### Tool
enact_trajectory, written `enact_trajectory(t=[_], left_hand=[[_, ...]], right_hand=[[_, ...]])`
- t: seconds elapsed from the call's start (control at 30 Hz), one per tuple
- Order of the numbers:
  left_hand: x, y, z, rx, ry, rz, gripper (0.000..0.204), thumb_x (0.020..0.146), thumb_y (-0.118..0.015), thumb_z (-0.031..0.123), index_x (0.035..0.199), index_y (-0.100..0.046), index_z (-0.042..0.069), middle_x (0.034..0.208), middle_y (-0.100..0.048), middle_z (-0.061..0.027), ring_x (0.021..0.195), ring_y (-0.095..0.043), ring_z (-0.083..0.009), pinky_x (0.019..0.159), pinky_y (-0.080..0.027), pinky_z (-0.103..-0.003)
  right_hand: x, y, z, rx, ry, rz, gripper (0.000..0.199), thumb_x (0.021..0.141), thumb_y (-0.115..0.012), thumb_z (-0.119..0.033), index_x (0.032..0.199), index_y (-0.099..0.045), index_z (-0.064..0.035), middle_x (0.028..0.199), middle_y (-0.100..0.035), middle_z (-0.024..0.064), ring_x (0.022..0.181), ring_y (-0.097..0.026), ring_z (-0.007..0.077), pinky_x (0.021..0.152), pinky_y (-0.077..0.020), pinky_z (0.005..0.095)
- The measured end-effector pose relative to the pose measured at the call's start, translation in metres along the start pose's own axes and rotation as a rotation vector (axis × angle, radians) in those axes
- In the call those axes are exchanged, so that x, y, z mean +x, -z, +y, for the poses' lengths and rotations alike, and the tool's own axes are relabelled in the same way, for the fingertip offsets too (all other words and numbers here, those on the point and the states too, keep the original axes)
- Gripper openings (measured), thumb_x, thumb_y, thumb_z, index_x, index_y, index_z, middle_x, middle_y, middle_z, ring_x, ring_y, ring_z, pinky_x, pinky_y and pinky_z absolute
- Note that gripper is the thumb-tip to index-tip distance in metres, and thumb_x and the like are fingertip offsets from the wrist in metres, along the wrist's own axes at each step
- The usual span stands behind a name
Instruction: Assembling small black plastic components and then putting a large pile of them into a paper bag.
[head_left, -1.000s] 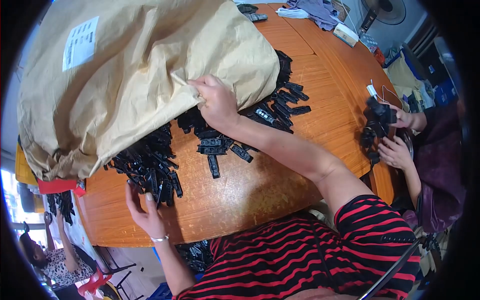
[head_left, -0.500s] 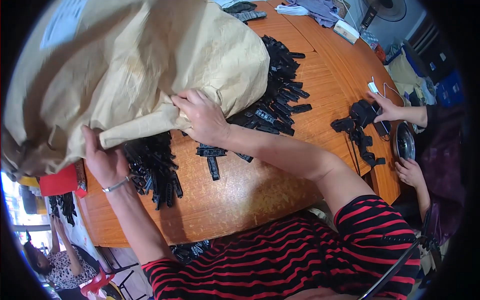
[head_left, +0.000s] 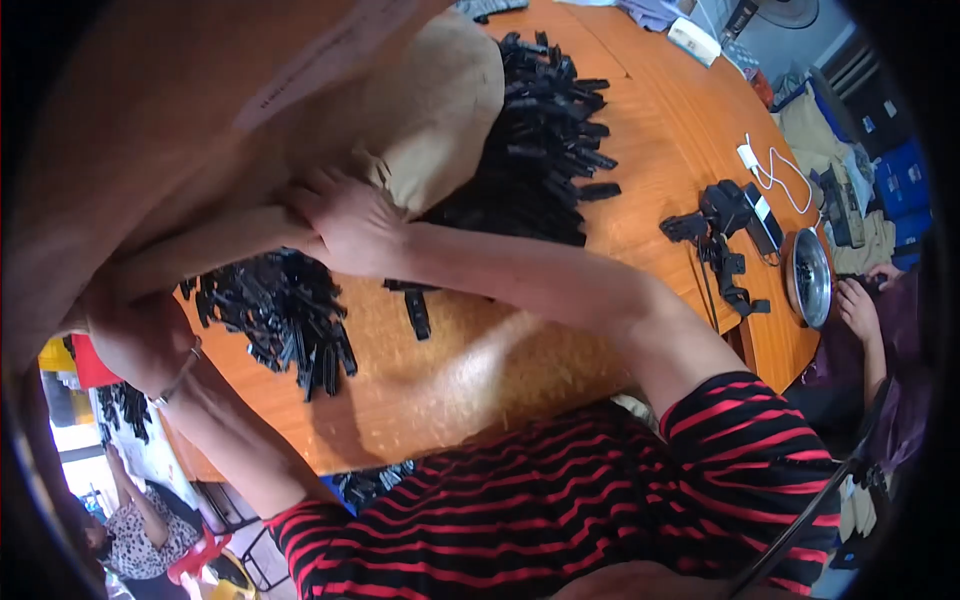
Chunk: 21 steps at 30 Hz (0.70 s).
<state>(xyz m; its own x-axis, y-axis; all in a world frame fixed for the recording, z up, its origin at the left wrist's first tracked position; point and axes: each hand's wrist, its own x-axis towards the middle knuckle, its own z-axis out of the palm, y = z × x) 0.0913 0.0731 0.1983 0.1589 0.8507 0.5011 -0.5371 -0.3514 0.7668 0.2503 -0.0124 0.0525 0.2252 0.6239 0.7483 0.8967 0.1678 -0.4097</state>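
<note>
A large tan sack (head_left: 440, 120) fills the upper left, tipped over the wooden table and partly in shadow. My right hand (head_left: 352, 222) grips the sack's rolled edge, knuckles up. At the left end of that same edge, my left hand (head_left: 140, 335), with a bracelet at the wrist, is closed on the sack; its fingertips are hidden in shadow. Narrow black plastic parts lie under and around the sack, in one heap (head_left: 285, 310) between my arms and a larger heap (head_left: 550, 130) on its right. One loose black part (head_left: 417, 315) lies below my right hand.
Black straps and a pouch (head_left: 725, 205), a white cable (head_left: 775, 165) and a metal bowl (head_left: 810, 277) are at the wooden table's (head_left: 640, 130) right side. A co-worker's hand (head_left: 857, 310) is beside the bowl. Another person (head_left: 150, 530) sits at lower left.
The sack has lifted and come closer, shifting left with both my hands. More of the right heap shows. The co-worker's hands have left the straps and the bowl's rim.
</note>
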Motion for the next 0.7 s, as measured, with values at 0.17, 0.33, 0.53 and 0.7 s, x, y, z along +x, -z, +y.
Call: enact_trajectory(t=[0.17, 0.33, 0.53, 0.7], left_hand=[[0.014, -0.004, 0.001, -0.02, -0.005, 0.108, 0.038, 0.096, -0.051, 0.016, 0.129, -0.05, -0.002, 0.13, -0.053, -0.0156, 0.125, -0.047, -0.0277, 0.108, -0.034, -0.044], [0.015, 0.008, 0.004, -0.094, 0.111, 0.113, 0.039, 0.098, -0.047, 0.021, 0.13, -0.049, -0.001, 0.133, -0.051, -0.016, 0.127, -0.044, -0.0303, 0.108, -0.034, -0.049], [0.016, 0.004, 0.001, -0.127, 0.16, 0.153, 0.043, 0.1, -0.044, 0.027, 0.136, -0.045, 0.004, 0.141, -0.045, -0.0136, 0.134, -0.037, -0.0295, 0.113, -0.024, -0.05], [0.031, 0.028, -0.002, -0.142, 0.175, 0.08, 0.041, 0.098, -0.047, 0.024, 0.134, -0.046, 0.006, 0.134, -0.05, -0.0142, 0.126, -0.046, -0.0307, 0.109, -0.032, -0.052]], right_hand=[[0.017, 0.023, -0.007, 0.12, -0.076, -0.119, 0.043, 0.083, -0.065, -0.035, 0.115, -0.06, -0.0076, 0.113, -0.059, 0.0135, 0.099, -0.061, 0.0331, 0.085, -0.0464, 0.0417], [0.023, 0.074, 0.056, 0.197, -0.14, 0.135, 0.04, 0.079, -0.072, -0.016, 0.115, -0.06, -0.0044, 0.106, -0.063, 0.012, 0.093, -0.063, 0.0253, 0.081, -0.0513, 0.037], [0.108, 0.187, 0.157, 0.263, 0.085, 0.648, 0.046, 0.075, -0.079, -0.013, 0.113, -0.056, 0.0012, 0.094, -0.065, 0.0096, 0.097, -0.061, 0.0185, 0.076, -0.0508, 0.0356], [0.169, 0.237, 0.12, 0.149, -0.122, 0.297, 0.043, 0.082, -0.074, -0.027, 0.111, -0.063, 0.0029, 0.103, -0.068, 0.0137, 0.093, -0.063, 0.0202, 0.08, -0.0492, 0.0329]])
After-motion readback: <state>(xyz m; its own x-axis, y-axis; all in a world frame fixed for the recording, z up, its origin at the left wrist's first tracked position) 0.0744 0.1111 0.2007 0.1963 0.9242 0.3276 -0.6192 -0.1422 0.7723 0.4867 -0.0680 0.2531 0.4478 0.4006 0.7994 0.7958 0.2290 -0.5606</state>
